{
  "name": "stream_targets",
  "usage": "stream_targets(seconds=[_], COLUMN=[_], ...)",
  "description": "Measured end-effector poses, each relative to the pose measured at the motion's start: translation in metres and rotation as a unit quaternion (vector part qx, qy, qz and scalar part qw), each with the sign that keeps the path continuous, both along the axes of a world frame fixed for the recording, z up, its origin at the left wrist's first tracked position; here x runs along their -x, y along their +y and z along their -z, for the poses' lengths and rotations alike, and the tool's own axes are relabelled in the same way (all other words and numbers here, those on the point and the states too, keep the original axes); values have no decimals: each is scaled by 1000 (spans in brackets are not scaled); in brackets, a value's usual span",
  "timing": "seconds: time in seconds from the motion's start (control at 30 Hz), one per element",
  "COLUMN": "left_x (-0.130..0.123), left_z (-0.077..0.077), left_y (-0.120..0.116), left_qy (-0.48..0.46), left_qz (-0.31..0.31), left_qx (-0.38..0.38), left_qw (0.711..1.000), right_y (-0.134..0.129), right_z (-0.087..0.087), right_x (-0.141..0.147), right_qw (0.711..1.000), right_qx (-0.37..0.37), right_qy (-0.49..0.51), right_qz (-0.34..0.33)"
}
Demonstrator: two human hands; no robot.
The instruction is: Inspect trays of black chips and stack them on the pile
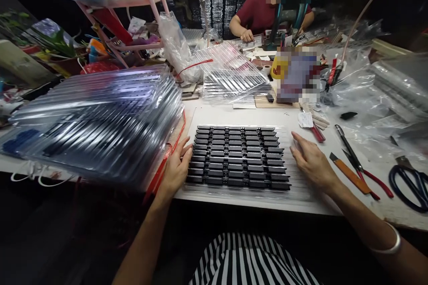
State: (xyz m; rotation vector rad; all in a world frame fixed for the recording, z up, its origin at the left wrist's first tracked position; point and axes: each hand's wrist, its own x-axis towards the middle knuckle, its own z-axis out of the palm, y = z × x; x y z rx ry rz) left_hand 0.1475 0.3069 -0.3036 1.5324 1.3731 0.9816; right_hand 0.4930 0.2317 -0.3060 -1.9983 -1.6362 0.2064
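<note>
Tray (238,156) looks fully loaded with black parts, rows packed.
Left hand (175,170) and right hand (312,160) flank it, fingers spread flat, gripping nothing.

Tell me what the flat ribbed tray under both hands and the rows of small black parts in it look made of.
The flat ribbed clear tray looks like thin transparent plastic: the white table shows through and its ridges catch glare. The rows of small black parts look like moulded matte plastic with faint sheen; any metal is too small to tell. The left hand and right hand rest at its sides.
</note>
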Motion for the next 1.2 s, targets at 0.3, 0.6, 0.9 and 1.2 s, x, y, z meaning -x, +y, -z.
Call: stream_targets(seconds=[0.3,0.6,0.9,1.2], left_x=[-17,-15,-14,-15], left_z=[4,-4,-3,-3], left_y=[22,13,13,15], left_qy=[-160,-290,-308,-307], left_qz=[-64,-75,-73,-89], left_qx=[-15,-27,-32,-26], left_qw=[985,954,948,947], right_y=[-30,-34,-36,-34], right_z=[15,3,1,3], right_x=[-1,7,9,10], right_qw=[988,967,965,959], right_qx=[-65,-108,-129,-181], right_qy=[136,229,227,216], right_qz=[-13,-1,-8,-20])
